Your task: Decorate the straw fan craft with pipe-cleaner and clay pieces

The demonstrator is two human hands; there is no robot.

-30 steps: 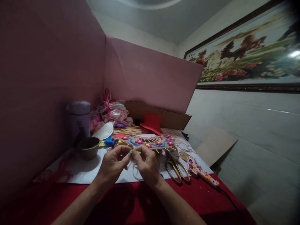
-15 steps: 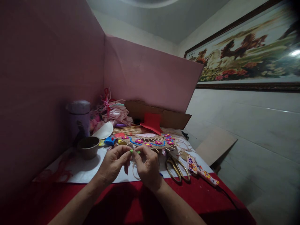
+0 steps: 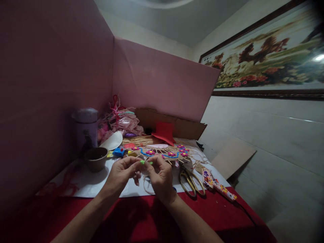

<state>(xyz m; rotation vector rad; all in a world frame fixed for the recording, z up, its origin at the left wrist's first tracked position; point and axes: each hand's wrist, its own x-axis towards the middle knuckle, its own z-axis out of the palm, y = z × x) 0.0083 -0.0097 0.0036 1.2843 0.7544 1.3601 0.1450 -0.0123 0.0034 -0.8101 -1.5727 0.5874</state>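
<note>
A small lump of bright green modelling clay (image 3: 142, 162) is pinched between my two hands, above the white sheet. The thumb and fingertips of my left hand (image 3: 123, 172) are closed on its left side. On the other side, my right hand (image 3: 160, 173) grips it the same way, hiding part of it. Just behind them lies a curved cardboard piece (image 3: 162, 154) with thin sticks, a wavy blue line and pink flowers with yellow centres. Its near edge is partly covered by my fingers.
Gold-handled scissors (image 3: 191, 182) and a flower-patterned glue gun (image 3: 218, 185) with a cord lie at right. A brown bowl (image 3: 96, 158), a blue packet (image 3: 118, 152) and a purple canister (image 3: 86, 130) stand left. Red paper (image 3: 164, 132) and pink material (image 3: 128, 122) are behind.
The green clay shows a little more between my fingertips, and my fingers have shifted slightly. Both hands keep their pinch; the things on the table have not moved.
</note>
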